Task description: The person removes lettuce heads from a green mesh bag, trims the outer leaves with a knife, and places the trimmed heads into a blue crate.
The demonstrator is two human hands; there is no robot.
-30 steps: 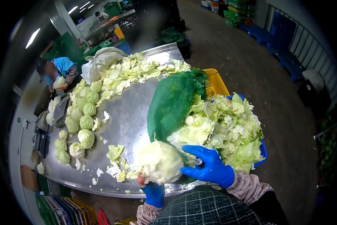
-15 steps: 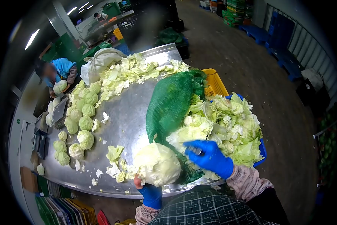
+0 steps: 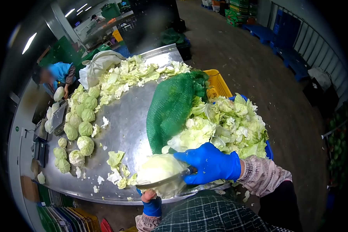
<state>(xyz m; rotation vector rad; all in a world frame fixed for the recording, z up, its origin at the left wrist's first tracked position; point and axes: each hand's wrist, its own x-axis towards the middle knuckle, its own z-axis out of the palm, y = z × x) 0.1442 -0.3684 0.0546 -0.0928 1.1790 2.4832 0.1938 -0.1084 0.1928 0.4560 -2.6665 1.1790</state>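
A large pale cabbage (image 3: 156, 166) is at the table's front edge. My left hand (image 3: 151, 205), in a blue covering with the thumb tip showing bare, is closed on its near left side; most fingers are hidden under it. My right hand (image 3: 213, 164), in a blue glove, grips a knife (image 3: 164, 180) by its handle. The blade lies across the near side of the cabbage, its tip close to my left thumb. Right behind the cabbage lies a green mesh bag (image 3: 170, 114). Loose cabbage leaves (image 3: 236, 125) are heaped beside my right hand.
The leaf heap fills a blue crate (image 3: 269, 150), with a yellow crate (image 3: 219, 83) behind. Several cabbages (image 3: 85, 145) stand on the left of the metal table (image 3: 121, 108). More leaves (image 3: 131, 73) and a white sack (image 3: 98, 67) lie at the back. A co-worker (image 3: 61, 75) handles a cabbage.
My right hand has moved down and left, bringing the knife from above the leaves onto the cabbage. My left hand still holds the cabbage. The co-worker's arms have shifted.
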